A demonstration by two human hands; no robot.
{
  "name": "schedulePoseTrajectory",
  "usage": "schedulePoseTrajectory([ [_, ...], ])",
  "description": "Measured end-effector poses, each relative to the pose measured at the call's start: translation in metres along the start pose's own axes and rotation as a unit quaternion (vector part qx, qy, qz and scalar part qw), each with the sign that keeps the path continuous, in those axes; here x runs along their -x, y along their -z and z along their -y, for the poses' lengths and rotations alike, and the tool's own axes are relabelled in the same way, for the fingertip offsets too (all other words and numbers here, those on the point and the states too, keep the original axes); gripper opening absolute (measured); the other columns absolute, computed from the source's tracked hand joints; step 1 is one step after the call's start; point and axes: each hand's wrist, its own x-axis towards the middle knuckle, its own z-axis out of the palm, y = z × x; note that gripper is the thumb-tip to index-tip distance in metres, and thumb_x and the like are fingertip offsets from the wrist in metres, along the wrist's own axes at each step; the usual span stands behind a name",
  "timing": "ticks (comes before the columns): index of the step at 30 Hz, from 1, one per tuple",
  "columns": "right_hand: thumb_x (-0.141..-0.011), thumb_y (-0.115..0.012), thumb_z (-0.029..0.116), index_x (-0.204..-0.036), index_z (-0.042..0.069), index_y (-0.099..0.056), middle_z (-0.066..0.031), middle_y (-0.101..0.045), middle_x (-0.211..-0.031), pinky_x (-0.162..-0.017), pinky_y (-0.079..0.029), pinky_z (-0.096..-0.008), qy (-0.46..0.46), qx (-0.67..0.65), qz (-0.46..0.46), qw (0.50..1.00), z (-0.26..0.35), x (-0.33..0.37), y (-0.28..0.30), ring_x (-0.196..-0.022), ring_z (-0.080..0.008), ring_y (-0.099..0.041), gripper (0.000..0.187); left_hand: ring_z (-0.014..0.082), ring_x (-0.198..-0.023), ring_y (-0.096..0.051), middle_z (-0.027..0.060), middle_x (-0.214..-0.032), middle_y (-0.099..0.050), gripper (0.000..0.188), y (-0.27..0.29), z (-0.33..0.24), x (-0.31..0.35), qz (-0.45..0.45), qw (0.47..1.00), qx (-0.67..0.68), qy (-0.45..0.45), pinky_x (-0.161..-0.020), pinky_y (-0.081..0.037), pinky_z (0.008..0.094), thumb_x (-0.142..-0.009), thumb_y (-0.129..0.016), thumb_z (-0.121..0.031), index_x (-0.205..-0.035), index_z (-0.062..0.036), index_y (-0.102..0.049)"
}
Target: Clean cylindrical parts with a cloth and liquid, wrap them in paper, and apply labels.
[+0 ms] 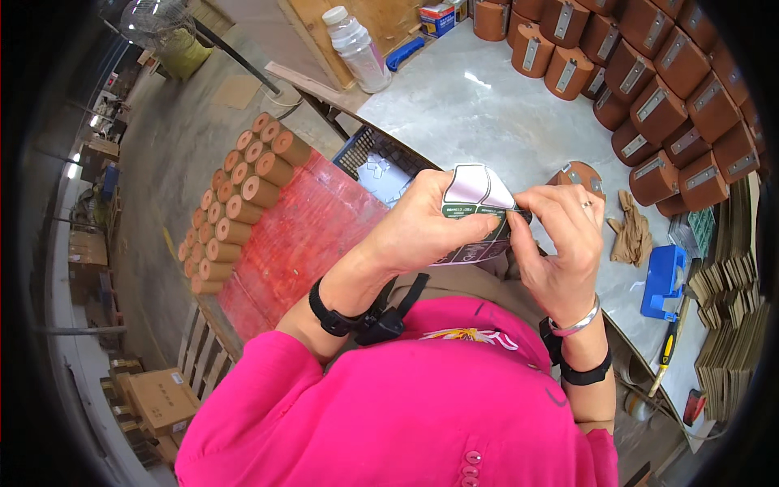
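Observation:
My left hand (418, 223) grips a sheet of labels (479, 191), dark green printed on one face, its upper part curling over with pale backing and black outlines. My right hand (564, 239) pinches at the sheet's right edge between thumb and forefinger, where a small dark piece shows; whether it is loose from the sheet I cannot tell. Behind the right hand, a brown cylinder with a metal strip (580, 174) lies on the table, partly hidden. A crumpled brown glove (631, 231) is beside that hand.
Brown cylinders with metal strips (657, 109) are stacked at the far right. Left, several tan rolls (260, 191) stand by a red board (284, 252). A blue tape dispenser (664, 280), a yellow-black tool (667, 349) and cardboard stacks (734, 349) lie right. A white bottle (357, 50) stands far.

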Motion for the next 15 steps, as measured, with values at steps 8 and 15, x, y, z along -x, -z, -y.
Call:
schedulePoseTrajectory([
  [8,-0.071,-0.072,-0.001,-0.087,0.003,-0.066,-0.0057,-0.065,-0.083,-0.080,-0.038,-0.0373,0.000,-0.013,0.002,1.000,-0.0027,0.0029,0.0027,-0.076,-0.0238,-0.059,0.017,0.0051,-0.081,-0.060,0.0002,-0.091,-0.068,0.018,-0.0018,-0.0063,-0.0015,0.017,0.999,-0.024,0.013,-0.070,-0.049,0.0227,-0.084,-0.069,0.001,-0.102,-0.0006,-0.068],
  [15,-0.072,-0.071,-0.002,-0.087,0.004,-0.067,-0.0071,-0.066,-0.083,-0.080,-0.038,-0.0357,-0.047,-0.078,0.035,0.995,-0.0013,-0.0026,0.0087,-0.076,-0.0239,-0.059,0.016,0.0041,-0.080,-0.058,-0.0013,-0.089,-0.066,0.015,-0.0007,-0.0092,-0.0029,0.031,0.999,0.002,0.010,-0.069,-0.048,0.0217,-0.087,-0.068,-0.001,-0.102,-0.0012,-0.068],
])
